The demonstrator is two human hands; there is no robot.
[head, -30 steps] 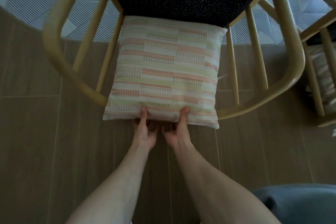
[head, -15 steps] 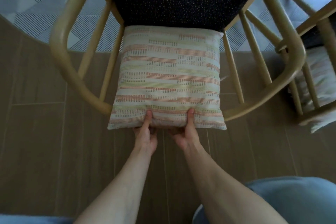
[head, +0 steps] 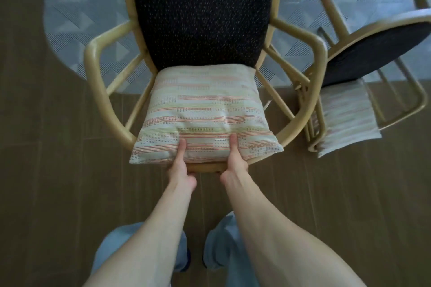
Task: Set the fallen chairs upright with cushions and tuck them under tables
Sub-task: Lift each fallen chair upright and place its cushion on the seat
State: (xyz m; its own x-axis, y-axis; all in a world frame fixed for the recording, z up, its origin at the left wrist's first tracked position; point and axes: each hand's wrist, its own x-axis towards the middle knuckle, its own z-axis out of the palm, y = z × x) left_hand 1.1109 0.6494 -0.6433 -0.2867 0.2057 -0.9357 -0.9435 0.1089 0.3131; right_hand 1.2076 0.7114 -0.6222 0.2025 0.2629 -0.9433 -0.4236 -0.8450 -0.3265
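Wood-plank floor (head: 70,170): your left hand (head: 182,165) and right hand (head: 234,162) pinch the soft, slippery cushion (head: 205,114) against the stiff chair (head: 98,81) seat rail, the firmer hold.

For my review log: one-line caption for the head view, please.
Both hands, left and right, hold striped cushion on wooden armchair; second chair lies tipped.

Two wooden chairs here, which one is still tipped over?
The wooden armchair on the right: its dark seat faces sideways, its striped cushion on the floor. The middle wooden armchair, held by both hands, looks upright.
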